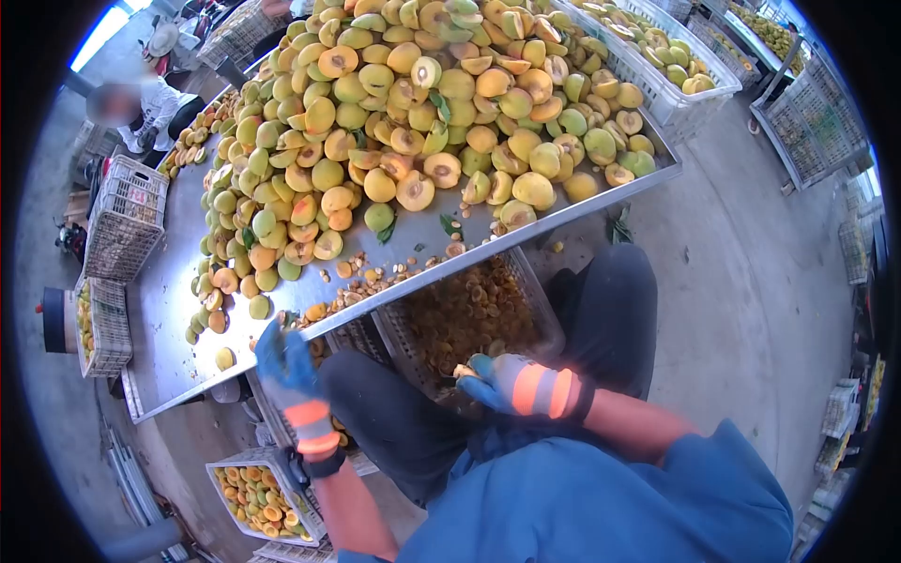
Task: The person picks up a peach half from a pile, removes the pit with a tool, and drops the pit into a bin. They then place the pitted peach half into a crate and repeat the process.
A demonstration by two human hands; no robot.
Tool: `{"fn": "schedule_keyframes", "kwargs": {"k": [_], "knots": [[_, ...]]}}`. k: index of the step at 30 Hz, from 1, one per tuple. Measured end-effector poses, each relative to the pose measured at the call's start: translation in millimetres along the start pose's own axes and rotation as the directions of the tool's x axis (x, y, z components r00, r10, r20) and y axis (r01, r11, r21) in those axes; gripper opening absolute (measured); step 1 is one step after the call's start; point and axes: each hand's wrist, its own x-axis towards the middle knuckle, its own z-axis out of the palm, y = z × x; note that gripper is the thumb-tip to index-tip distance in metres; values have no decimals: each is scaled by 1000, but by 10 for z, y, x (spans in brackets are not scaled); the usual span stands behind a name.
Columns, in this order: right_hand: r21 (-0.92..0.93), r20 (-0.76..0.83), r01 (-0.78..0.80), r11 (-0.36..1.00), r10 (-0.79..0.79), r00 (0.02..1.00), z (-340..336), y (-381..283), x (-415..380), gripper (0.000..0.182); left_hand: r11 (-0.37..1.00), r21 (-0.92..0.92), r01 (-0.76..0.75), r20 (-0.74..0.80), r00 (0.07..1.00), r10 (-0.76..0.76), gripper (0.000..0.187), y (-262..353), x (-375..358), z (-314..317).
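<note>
A large heap of yellow-green peaches (413, 193), many cut in half, covers the metal table (169, 272). My left hand (286, 361), in a blue glove, is at the table's near edge with its fingers stretched upward, slightly blurred. My right hand (502, 383), also in a blue glove, is closed over my lap around a small pale-yellow peach piece (465, 372) that shows at its fingertips. Small peach scraps and pits (361, 283) lie along the table's near rim, close to my left hand.
Under the table edge, between my knees, stands a crate (542, 314) of brown scraps. A crate (214, 479) of cut peaches sits lower left. More crates (122, 220) stand at the left and another (723, 89) at upper right. A person (155, 108) sits at the far left.
</note>
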Motion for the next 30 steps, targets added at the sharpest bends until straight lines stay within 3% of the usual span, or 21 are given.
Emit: {"fn": "schedule_keyframes", "kwargs": {"k": [1,3,5,6,7,9,11,13,14,15,17,19,21,22,23,24,26,27,29,30], "knots": [[-21,-50,81,996,-82,995,-13,28,14,48,991,-130,10,54,999,-3,36,119,103,334],[44,-70,39,998,-36,997,-63,37,14,45,980,-196,-41,149,986,71,36,-14,467,981],[130,-91,-59,990,72,993,-271,-108,-43,42,975,84,-205,203,961,185,49,48,814,1568],[132,-104,-53,990,67,992,-305,-96,-47,41,985,13,-171,206,965,165,59,18,942,1857],[136,-116,-49,990,65,991,-299,-67,-79,41,934,176,-311,244,933,264,66,-28,1089,2073],[115,-135,2,993,13,991,-280,5,-72,40,897,352,-266,330,932,148,68,67,1170,2335],[254,-134,-88,963,125,983,-431,-104,-95,39,890,350,-292,268,941,204,65,-52,1206,2455],[272,-120,-105,957,142,982,-514,-118,-62,36,882,355,-308,209,946,247,62,-128,1186,2438],[371,-183,-30,928,104,978,-526,-107,-34,33,999,-44,-32,278,960,43,59,-138,1182,2358],[466,-242,49,884,73,968,-532,-109,-12,29,869,-398,294,412,904,-117,56,-163,1143,2239],[290,-365,300,909,-185,912,-646,-91,61,19,606,-671,427,447,885,-130,43,95,866,1958],[224,-390,412,883,-306,868,-773,-177,155,18,347,-713,610,572,791,-216,43,313,532,1626],[-15,-428,505,863,-462,777,-867,-272,272,17,182,-775,605,590,796,-137,48,504,192,1414],[489,-325,261,832,-104,940,-974,-501,245,17,187,-764,617,604,787,-129,49,404,34,1336],[321,-401,383,866,-242,884,-962,-496,296,17,194,-754,627,617,778,-118,49,359,-98,1262],[284,-424,428,858,-288,859,-955,-529,324,18,188,-756,627,615,779,-125,49,336,-245,1236],[244,-442,462,852,-327,836,-908,-588,332,19,546,-749,375,317,927,-203,35,464,-527,1242],[246,-389,384,890,-272,880,-883,-601,323,21,537,-753,381,321,924,-206,35,513,-592,1191],[236,-331,299,925,-213,919,-822,-620,281,23,628,-667,402,457,886,-81,34,626,-684,1079],[209,-323,303,930,-227,919,-788,-629,262,25,791,-584,185,391,917,74,29,672,-755,1035]]}}
